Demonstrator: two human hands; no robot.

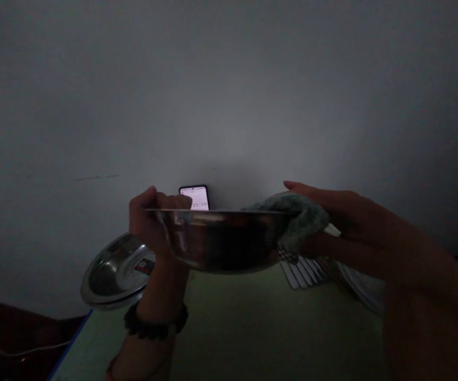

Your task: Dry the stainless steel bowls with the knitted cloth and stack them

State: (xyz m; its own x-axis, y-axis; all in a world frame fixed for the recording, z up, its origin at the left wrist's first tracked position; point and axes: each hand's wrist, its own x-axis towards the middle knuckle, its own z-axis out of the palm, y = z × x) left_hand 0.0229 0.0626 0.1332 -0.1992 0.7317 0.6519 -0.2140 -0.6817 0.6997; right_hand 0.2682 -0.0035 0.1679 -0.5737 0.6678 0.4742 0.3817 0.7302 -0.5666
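A shiny metal bowl (224,241) is held up above the table, seen from the side with its rim level. My left hand (153,217) is closed round the bowl's left rim, and a dark beaded bracelet circles that wrist. At the opposite side, my right hand (343,227) is closed on a grey-green cloth (302,222), which is folded over the bowl's right rim. A small white tag sticks out from the cloth near the fingers. The inside of the bowl is hidden from this angle.
Another metal basin (111,270) with a dark label rests at the table's left side. A phone (195,197) showing a timer leans on the wall behind. Slotted utensil (304,272) and a round pale dish (361,286) lie at right on the green table (252,328).
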